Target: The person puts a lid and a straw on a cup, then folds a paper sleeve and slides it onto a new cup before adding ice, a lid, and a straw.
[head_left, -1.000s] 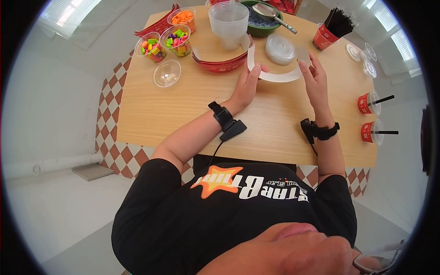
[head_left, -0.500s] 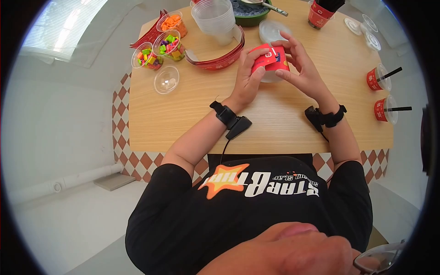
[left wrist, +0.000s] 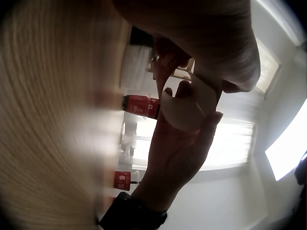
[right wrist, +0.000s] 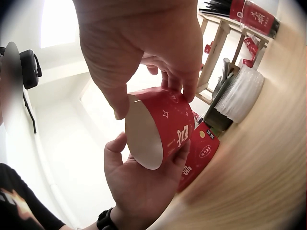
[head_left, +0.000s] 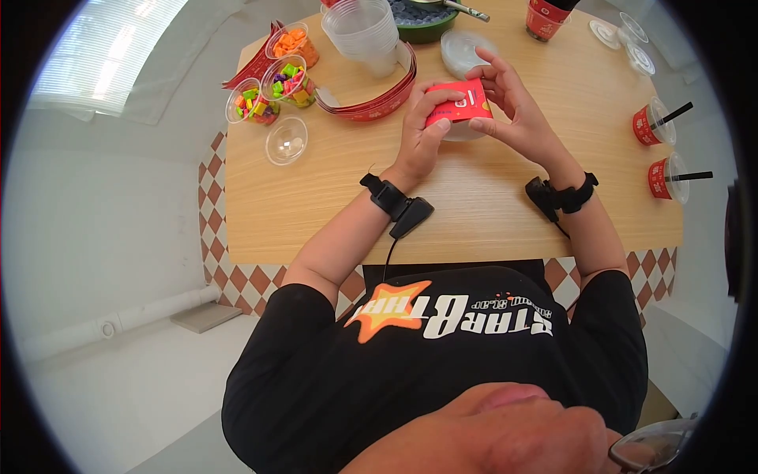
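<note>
Both hands hold a red printed paper cup sleeve (head_left: 460, 101) above the table, its ends brought round into a ring. In the right wrist view the sleeve (right wrist: 170, 115) shows its white inside and red outside. My left hand (head_left: 422, 134) grips its left side, with the thumb near the lower edge and fingers over the red face. On the opposite side, my right hand (head_left: 517, 114) pinches it between thumb and fingers. Through the ring in the left wrist view, fingertips show against the sleeve's white inside (left wrist: 184, 112). A stack of curved red sleeves (head_left: 371, 109) lies beyond my left hand.
Clear cups (head_left: 359, 31) stand stacked behind the sleeves, beside a green bowl (head_left: 426, 33). Stacked lids (head_left: 462, 54) sit beyond my hands. Cups of colourful pieces (head_left: 288, 83) and a domed lid (head_left: 287, 141) are at left; sleeved cups with straws (head_left: 646, 126) at right.
The sleeve was an open curved strip with its white side showing; now it is bent into a ring, red side outward. My hands have come closer together, and the head view has shifted.
</note>
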### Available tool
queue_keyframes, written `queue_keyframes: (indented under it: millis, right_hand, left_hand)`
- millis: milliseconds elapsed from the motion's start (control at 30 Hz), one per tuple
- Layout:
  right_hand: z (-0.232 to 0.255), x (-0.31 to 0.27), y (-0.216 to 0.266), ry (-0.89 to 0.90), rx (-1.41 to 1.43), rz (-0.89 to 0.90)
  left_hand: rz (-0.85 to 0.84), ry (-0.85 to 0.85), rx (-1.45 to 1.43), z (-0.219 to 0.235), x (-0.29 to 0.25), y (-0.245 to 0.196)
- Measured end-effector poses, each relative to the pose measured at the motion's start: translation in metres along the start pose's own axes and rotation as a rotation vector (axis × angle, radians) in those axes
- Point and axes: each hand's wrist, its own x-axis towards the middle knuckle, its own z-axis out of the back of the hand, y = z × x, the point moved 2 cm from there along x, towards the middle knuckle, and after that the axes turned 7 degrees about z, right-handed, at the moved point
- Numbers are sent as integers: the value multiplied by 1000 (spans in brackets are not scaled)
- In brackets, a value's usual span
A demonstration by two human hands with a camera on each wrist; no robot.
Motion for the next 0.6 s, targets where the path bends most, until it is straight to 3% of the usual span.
queue_keyframes:
  millis: [167,300,333,600]
  right_hand:
    - [0,-1,0,38,-4,-41]
    - [-2,-2,-3,-3,62,-88]
    - [-3,-2,-7,-1,27,-54]
    - [-6,-2,1,-16,-197,71]
  left_hand:
    - [1,13,-13,0,1,-1]
    - [-108,-27,137,-4,2,-4]
    - [-131,-68,238,-4,2,-5]
    - [-120,-124,198,-2,2,3]
